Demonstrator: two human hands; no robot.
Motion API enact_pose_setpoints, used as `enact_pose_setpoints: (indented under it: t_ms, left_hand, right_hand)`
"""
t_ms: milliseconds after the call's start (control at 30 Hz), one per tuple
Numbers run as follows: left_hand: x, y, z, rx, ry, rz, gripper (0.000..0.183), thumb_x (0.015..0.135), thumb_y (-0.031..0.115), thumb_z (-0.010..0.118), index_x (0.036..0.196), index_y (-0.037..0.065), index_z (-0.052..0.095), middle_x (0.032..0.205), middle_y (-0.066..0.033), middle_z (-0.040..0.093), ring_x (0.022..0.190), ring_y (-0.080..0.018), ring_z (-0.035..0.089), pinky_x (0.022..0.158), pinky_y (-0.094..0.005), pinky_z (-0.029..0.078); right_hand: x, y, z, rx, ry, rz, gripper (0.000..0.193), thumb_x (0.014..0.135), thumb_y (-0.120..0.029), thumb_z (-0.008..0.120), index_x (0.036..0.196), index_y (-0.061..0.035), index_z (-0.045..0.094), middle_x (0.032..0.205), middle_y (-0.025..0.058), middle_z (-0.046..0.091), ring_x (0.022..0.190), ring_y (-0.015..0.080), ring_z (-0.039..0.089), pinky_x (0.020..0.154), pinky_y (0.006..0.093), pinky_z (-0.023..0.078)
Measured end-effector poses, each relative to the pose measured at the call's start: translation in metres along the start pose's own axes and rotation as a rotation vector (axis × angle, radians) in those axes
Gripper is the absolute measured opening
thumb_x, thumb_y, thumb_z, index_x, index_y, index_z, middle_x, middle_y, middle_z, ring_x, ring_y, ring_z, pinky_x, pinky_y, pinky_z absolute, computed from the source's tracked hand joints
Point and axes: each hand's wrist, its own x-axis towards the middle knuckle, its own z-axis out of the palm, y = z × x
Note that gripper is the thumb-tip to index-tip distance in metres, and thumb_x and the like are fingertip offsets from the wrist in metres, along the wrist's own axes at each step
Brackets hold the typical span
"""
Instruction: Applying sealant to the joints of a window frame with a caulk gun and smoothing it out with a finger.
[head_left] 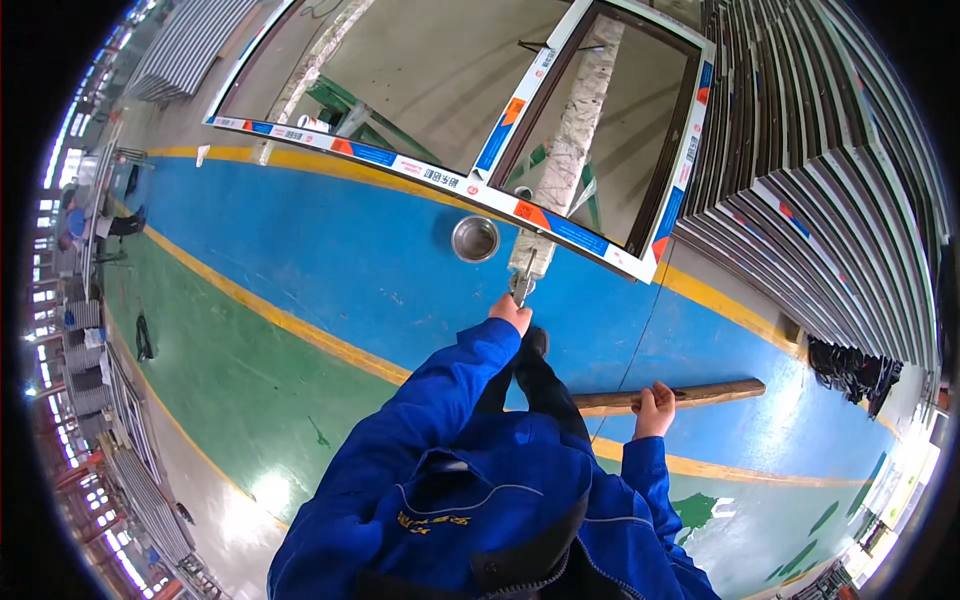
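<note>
My left hand (511, 313) reaches forward and is closed around a metal hand tool (522, 284) that looks like pliers. The tool's head is by the near end of a white-wrapped beam (530, 255). A large window frame (430, 172) with printed protective tape lies across such beams. Left of the tool is a round steel bowl (475, 240). My right hand (655, 408) is at my right side with fingers curled; whatever is in them, if anything, I cannot make out. Behind that hand in the view is a long wooden bar (715, 393); contact between them cannot be told.
At the right stands a tall stack of frame profiles (800, 190), with a black bundle (858, 372) at its foot. Green stand legs (365, 120) show under the window frame. More profiles (185, 50) lie at far left. A person (85, 220) is at the left edge.
</note>
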Motion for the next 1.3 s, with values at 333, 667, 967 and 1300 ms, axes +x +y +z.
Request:
enact_pose_setpoints:
  t_ms: [333, 667, 967, 1300]
  left_hand:
    - [0.018, -0.011, 0.009, -0.068, -0.012, 0.035, 0.038, 0.075, 0.022, 0.064, 0.107, 0.004, 0.054, 0.093, -0.0189, 0.064, 0.087, -0.0382, 0.061, 0.076, -0.0459, 0.049]
    - [0.004, -0.088, -0.041, -0.182, -0.141, 0.357, 0.049, 0.067, 0.023, 0.072, 0.108, 0.0, 0.057, 0.105, -0.0229, 0.06, 0.101, -0.0383, 0.057, 0.089, -0.0432, 0.046]
    - [0.012, -0.347, -0.196, 0.015, -0.167, -0.018, 0.044, 0.073, 0.024, 0.063, 0.114, 0.006, 0.058, 0.118, -0.0219, 0.055, 0.105, -0.0411, 0.055, 0.091, -0.047, 0.046]
    - [0.005, -0.455, -0.185, 0.108, -0.056, -0.469, 0.037, 0.079, 0.026, 0.062, 0.112, 0.011, 0.059, 0.125, -0.0099, 0.051, 0.113, -0.0304, 0.05, 0.097, -0.046, 0.038]
  right_hand:
    - [-0.009, 0.018, 0.035, -0.042, -0.065, 0.081, 0.026, 0.083, -0.001, 0.06, 0.107, -0.0001, 0.05, 0.076, 0.006, 0.059, 0.054, 0.0126, 0.058, 0.043, 0.023, 0.043]
    - [-0.1, 0.026, 0.13, -0.252, -0.14, 0.067, 0.025, 0.083, -0.005, 0.062, 0.107, -0.0015, 0.054, 0.085, 0.0062, 0.062, 0.063, 0.0122, 0.059, 0.05, 0.0265, 0.05]
    - [-0.172, 0.071, 0.37, -0.557, -0.651, 0.207, 0.052, 0.08, -0.006, 0.06, 0.128, -0.0023, 0.041, 0.073, 0.0092, 0.059, 0.052, 0.0158, 0.058, 0.042, 0.0285, 0.044]
    - [-0.011, 0.252, 0.613, -0.888, -0.701, 0.489, 0.071, 0.079, -0.006, 0.053, 0.143, -0.0139, 0.023, 0.066, 0.01, 0.054, 0.04, 0.0162, 0.046, 0.033, 0.0309, 0.033]
